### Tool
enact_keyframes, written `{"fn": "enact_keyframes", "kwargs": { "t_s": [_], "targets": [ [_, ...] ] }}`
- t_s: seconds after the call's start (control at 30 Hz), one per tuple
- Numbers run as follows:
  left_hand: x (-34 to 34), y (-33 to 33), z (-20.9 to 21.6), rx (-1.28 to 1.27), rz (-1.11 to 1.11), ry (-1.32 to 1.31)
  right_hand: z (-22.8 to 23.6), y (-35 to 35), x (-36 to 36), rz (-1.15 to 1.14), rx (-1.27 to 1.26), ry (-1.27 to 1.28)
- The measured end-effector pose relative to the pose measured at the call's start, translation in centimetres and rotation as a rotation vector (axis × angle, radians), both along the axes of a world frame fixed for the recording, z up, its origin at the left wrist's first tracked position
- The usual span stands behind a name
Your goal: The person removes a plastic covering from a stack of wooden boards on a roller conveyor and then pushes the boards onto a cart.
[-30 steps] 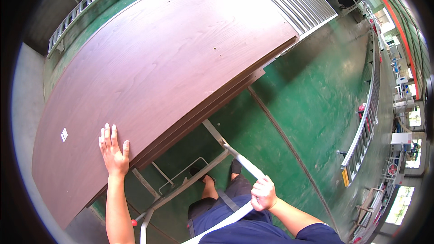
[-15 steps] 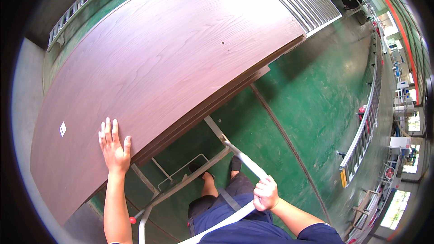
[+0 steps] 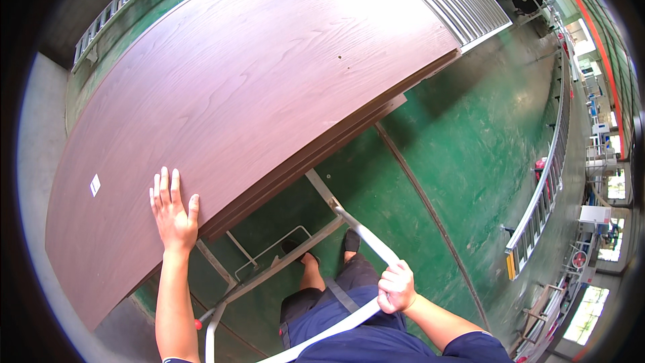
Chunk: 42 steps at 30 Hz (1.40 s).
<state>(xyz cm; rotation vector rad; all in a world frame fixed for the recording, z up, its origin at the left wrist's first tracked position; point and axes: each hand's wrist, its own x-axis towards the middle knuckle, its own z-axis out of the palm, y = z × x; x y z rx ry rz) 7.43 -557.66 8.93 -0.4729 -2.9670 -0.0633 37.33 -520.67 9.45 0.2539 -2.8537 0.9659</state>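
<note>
A large brown wood-grain panel (image 3: 222, 81) lies flat on top of a stack of similar boards, spreading from the near left to the far right. My left hand (image 3: 176, 218) rests on its near left part, fingers stretched out and nothing in them. A small white label (image 3: 95, 185) sits on the panel to the left of that hand. My right hand (image 3: 396, 287) is closed round the bent white handle (image 3: 373, 245) of a cart. Beneath the boards, the cart's pale metal frame (image 3: 285, 262) shows in front of my feet.
A roller conveyor (image 3: 463, 13) stands at the panel's far right end. Another long roller conveyor (image 3: 541, 195) curves along the right side. The green floor (image 3: 457, 148) has a dark groove (image 3: 430, 208) running across it. A pale wall (image 3: 40, 161) rises at the left; a red knob (image 3: 198, 325) is low by the cart.
The panel's far end appears slightly farther right and up. My left hand has shifted a little up and right in the picture; my right hand keeps its hold on the handle.
</note>
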Motion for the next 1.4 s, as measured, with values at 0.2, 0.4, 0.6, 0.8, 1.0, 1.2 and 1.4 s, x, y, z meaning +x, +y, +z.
{"fn": "enact_keyframes", "kwargs": {
  "t_s": [0.2, 0.4, 0.6, 0.8, 1.0, 1.2, 1.4],
  "targets": [
    [-0.3, 0.2, 0.2, -0.005, 0.001, 0.024, 0.2, 0.0, -0.2, 0.002, -0.009, 0.009],
    [-0.6, 1.0, 0.0, -0.025, 0.004, 0.012, 0.1, 0.1, -0.5, 0.008, -0.011, 0.002],
    [-0.5, 2.1, -0.1, 0.009, 0.002, 0.027, 0.3, -0.1, -0.3, 0.014, -0.005, 0.0],
    [-0.8, 3.8, -0.1, 0.026, -0.013, 0.04, -0.3, 0.1, 0.0, 0.004, -0.024, 0.028],
    [-1.0, 4.7, -0.3, 0.031, 0.001, 0.025, -0.6, 0.1, 0.3, 0.0, -0.016, 0.024],
    [-1.2, 5.6, -0.1, 0.025, 0.001, 0.047, 0.0, 0.0, -0.1, 0.004, -0.034, 0.024],
    [-1.3, 6.5, -0.2, 0.006, -0.005, 0.056, -0.4, 0.0, 0.1, 0.007, -0.034, 0.028]
  ]
}}
